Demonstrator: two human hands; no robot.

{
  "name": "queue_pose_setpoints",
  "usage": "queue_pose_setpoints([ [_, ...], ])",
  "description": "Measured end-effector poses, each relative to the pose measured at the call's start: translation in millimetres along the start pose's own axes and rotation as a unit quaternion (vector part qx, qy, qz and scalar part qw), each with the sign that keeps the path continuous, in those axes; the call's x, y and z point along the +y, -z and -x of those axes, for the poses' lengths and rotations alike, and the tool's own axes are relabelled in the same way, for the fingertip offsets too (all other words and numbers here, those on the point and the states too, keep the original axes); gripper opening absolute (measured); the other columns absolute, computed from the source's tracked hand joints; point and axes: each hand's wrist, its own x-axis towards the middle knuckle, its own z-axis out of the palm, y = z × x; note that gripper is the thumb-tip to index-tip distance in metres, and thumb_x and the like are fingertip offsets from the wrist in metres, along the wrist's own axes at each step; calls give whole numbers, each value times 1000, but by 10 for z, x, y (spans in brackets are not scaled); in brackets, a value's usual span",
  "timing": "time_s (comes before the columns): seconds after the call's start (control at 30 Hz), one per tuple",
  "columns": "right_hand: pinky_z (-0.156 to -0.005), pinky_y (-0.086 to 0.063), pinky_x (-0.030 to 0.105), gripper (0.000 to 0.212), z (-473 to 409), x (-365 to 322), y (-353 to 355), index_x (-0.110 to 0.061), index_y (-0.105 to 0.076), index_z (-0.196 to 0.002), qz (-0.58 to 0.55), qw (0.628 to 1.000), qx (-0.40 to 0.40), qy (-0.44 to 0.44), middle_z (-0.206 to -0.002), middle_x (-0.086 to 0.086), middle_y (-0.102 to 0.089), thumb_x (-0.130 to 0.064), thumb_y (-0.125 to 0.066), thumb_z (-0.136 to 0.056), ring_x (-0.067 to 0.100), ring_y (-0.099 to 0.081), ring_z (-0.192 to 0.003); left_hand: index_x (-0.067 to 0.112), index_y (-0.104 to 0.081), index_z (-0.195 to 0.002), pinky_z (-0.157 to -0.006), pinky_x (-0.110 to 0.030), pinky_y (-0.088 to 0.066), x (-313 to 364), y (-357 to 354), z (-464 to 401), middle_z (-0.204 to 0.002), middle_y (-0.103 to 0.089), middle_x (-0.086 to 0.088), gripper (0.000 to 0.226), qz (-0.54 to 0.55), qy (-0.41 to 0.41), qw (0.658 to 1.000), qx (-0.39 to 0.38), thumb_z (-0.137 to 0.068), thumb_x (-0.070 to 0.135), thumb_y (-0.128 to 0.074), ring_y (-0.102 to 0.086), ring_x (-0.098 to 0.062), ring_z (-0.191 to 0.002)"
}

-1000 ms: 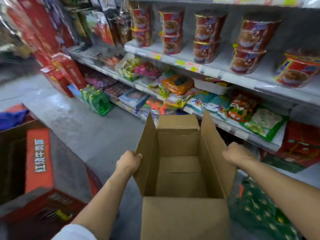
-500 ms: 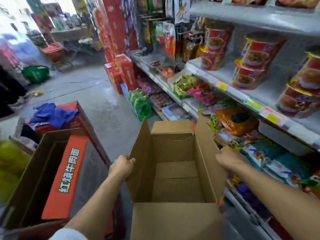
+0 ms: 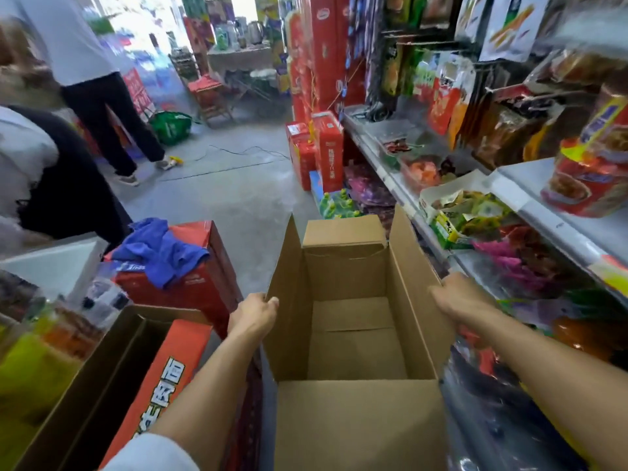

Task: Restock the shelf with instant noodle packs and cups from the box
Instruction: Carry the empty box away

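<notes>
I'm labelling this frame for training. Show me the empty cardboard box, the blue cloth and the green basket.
cardboard box (image 3: 353,338): head view, bare inner floor.
blue cloth (image 3: 163,253): head view, middle of the crumpled fabric.
green basket (image 3: 170,125): head view, its front wall.

One open brown cardboard box (image 3: 353,334) is held up by two hands, the left hand (image 3: 253,316) and the right hand (image 3: 462,302). One blue cloth (image 3: 159,251) lies on one red carton (image 3: 190,283). Two red cartons (image 3: 317,147) stand by the shelf (image 3: 557,229). One green basket (image 3: 170,125) sits on the floor.
</notes>
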Motion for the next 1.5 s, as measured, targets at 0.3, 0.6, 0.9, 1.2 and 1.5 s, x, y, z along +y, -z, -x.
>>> queue_pose_setpoints([
  [0.3,-56,-28,32,28,-1754,-1456,128,-17,-35,-68,-12,1000,-17,20,-68,3,-39,-30,-49,-89,25,-45,-69,24,-61,-124,-93,-36,-49,539,666,-1880,-118,-67,-7,37,-15,13,1000,4,-99,42,-40,-62,-30,-109],
  [0.6,-60,-40,30,19,-3208,-2822,289,-14,-49,-70,-9,999,-19,46,-73,8,-56,-29,-53,-81,29,-58,-72,17,-61,-119,-93,-36,-43,950,1282,-3489,-121,-65,-11,33,-26,29,999,22,-102,35,-39,-59,-33,-114],
  [0.9,-72,-49,35,22,-5088,-4230,326,-13,-55,-72,8,994,-38,98,-88,14,-68,-33,-54,-80,32,-65,-80,18,-63,-108,-87,-34,-45,1278,1793,-5291,-110,-68,-9,29,70,86,993,37,-100,34,-41,-62,-30,-104],
  [1.2,-74,-47,33,27,-6766,-5785,357,-8,-63,-92,53,984,-67,159,-97,14,-66,-31,-52,-85,34,-64,-91,18,-64,-95,-94,-43,-49,1586,2387,-6967,-103,-69,-9,28,151,150,975,62,-97,33,-41,-63,-31,-99],
  [1.5,-80,-51,37,28,-8423,-7421,-96,-9,-64,-90,63,979,-77,179,-92,14,-67,-33,-52,-84,32,-63,-84,1,-57,-121,-100,-49,-45,1618,2812,-8991,-121,-63,-19,46,164,188,964,92,-99,37,-40,-57,-38,-113],
])
